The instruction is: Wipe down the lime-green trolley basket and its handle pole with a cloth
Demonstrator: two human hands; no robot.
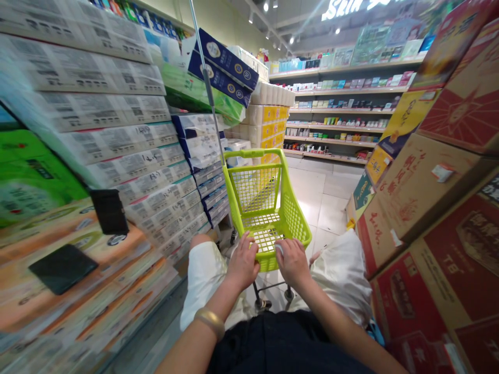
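Note:
A lime-green plastic shopping basket on wheels point(298, 218) stands right in front of me, between my knees, with nothing inside it. My left hand point(242, 262) is closed over the left part of its near rim, a gold-coloured bangle point(210, 322) on that forearm. On the right part of the same rim, my right hand point(293, 259) is also closed, fingers curled to the inside. A thin metal pole point(208, 88) rises at the basket's far left corner. Below the rim, small caster wheels point(263, 302) show on the floor.
Tall stacks of wrapped paper packs point(117, 111) line the left side. On a lower pack lie a black phone-like object point(109, 210) and a flat dark item point(63, 267). Cardboard cartons point(413, 182) wall the right. Tiled floor point(307, 182) leads to stocked shelves point(343, 114).

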